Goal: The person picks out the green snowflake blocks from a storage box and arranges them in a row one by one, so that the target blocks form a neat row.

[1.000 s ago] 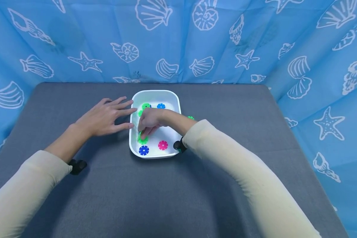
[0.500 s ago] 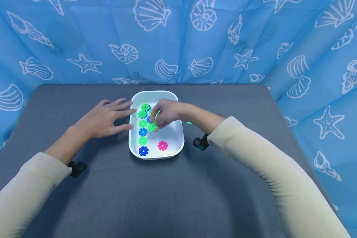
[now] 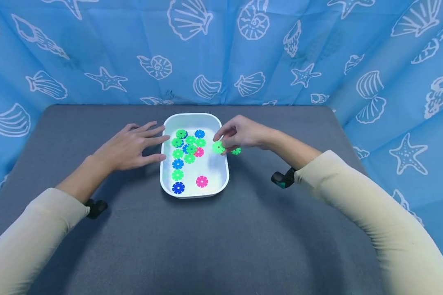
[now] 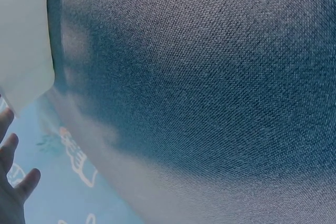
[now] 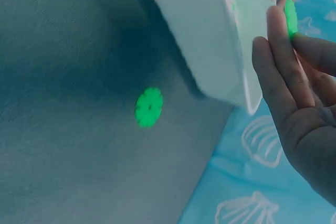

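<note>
In the head view a white tray [image 3: 195,196] holds several flat, notched plastic discs: green [image 3: 177,175], light blue [image 3: 178,164], dark blue [image 3: 178,188] and pink [image 3: 202,181]. Some form a column along the tray's left side; others overlap toward the middle. Between thumb and fingers, my right hand [image 3: 243,132] pinches a green notched disc [image 3: 218,147] above the tray's right rim. The right wrist view shows this held disc [image 5: 290,18] nearly edge-on. My left hand [image 3: 133,146] has its fingers spread, fingertips at the tray's left rim; the left wrist view catches those fingers [image 4: 8,153].
Just outside the tray's right wall, another green disc [image 3: 236,151] lies on the grey cloth-covered table [image 3: 192,241]. Behind and to the right hangs a blue curtain [image 3: 221,53] with white shell prints, meeting the table's edge.
My right hand has risen from the tray's left side and moved right to the right rim, carrying a green disc. The discs it covered are now visible. My left hand stays put.
</note>
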